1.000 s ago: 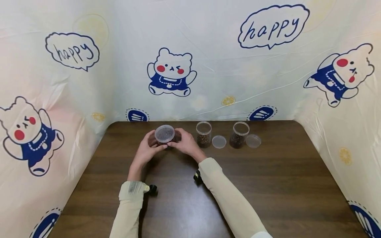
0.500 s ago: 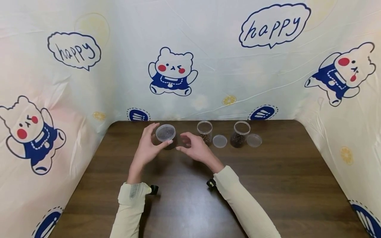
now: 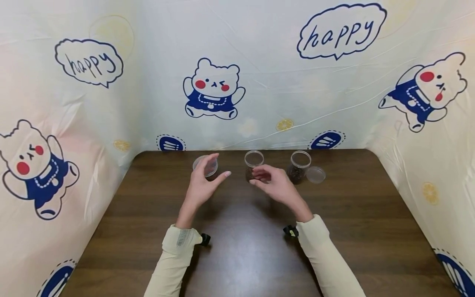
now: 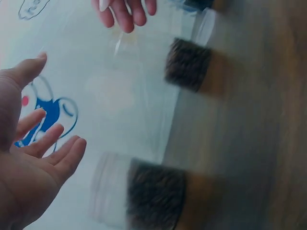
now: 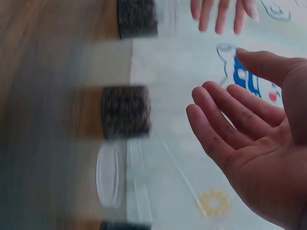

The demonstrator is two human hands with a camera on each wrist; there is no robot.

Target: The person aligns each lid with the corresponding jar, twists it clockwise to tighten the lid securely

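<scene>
My left hand point(image 3: 202, 187) is in front of the lidded jar point(image 3: 201, 163) at the left, fingers spread and holding nothing. Dark granules fill the jar's lower part, best seen in the left wrist view point(image 4: 156, 196). My right hand point(image 3: 278, 185) hovers beside the middle jar point(image 3: 254, 160), fingers loosely bent with nothing in them. This jar has no lid on and contains brown granules, clear in the right wrist view point(image 5: 126, 111). Its clear lid point(image 5: 109, 175) lies beside it, mostly hidden behind my right hand in the head view.
A third uncovered jar point(image 3: 298, 167) with dark granules stands at the right, its clear lid point(image 3: 316, 175) flat beside it. The wooden table point(image 3: 237, 247) ends at a patterned cloth point(image 3: 259, 90) at the back and sides.
Both hands have let go of the lidded jar, the right first. My right hand has moved right past the middle jar; the left has shifted slightly right. The lidded jar stays in place.
</scene>
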